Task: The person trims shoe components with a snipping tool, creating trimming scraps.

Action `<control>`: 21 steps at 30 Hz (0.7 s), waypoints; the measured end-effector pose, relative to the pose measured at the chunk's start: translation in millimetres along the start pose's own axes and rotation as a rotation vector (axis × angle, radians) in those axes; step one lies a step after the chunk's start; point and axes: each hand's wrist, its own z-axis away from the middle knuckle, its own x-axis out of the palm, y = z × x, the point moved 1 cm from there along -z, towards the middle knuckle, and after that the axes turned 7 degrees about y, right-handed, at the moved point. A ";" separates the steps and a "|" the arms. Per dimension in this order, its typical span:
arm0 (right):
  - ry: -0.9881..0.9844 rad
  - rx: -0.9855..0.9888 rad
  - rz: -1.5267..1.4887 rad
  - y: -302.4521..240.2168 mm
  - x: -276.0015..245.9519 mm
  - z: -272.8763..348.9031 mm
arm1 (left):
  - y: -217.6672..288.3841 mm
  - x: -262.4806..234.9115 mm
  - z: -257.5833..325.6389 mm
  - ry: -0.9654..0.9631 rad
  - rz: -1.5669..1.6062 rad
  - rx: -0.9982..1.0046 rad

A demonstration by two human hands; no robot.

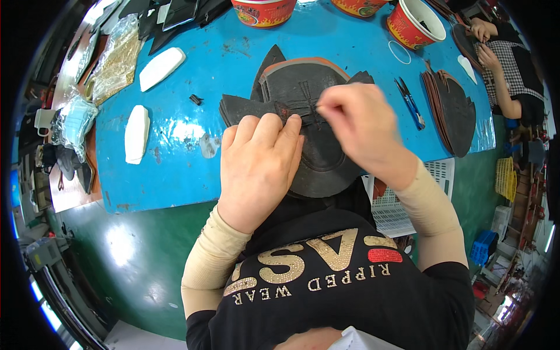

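A stack of black leather shoe-upper pieces [318,157] lies at the table's near edge, in front of my body. Thin black cords [306,96] cross the top piece near its middle. My left hand [259,151] rests on the stack with its fingers curled and closed on a folded black leather flap [248,108]. To the right, my right hand [359,119] hovers at the cords, slightly blurred, thumb and forefinger pinched together. Whatever is in that pinch is too small to make out.
Blue-handled snips [411,105] and another stack of dark leather pieces [452,111] lie to the right on the blue table [192,64]. White pads [137,134] lie left. A red paper tub [415,24] stands at the back. Another person's hand [489,58] shows far right.
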 end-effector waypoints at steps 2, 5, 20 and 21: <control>0.157 0.232 0.023 7.2 -23.0 10.2 | -1.0 -0.5 1.5 -0.001 -0.007 0.002; 0.220 0.595 0.185 36.9 -66.2 25.4 | -0.3 -1.2 2.3 0.001 -0.012 0.011; -0.029 1.001 -0.533 27.0 -89.2 42.3 | -3.9 -1.5 3.5 0.050 0.023 0.025; -0.115 1.084 -0.905 9.9 -86.9 35.0 | -4.0 -2.5 3.4 0.050 0.023 0.021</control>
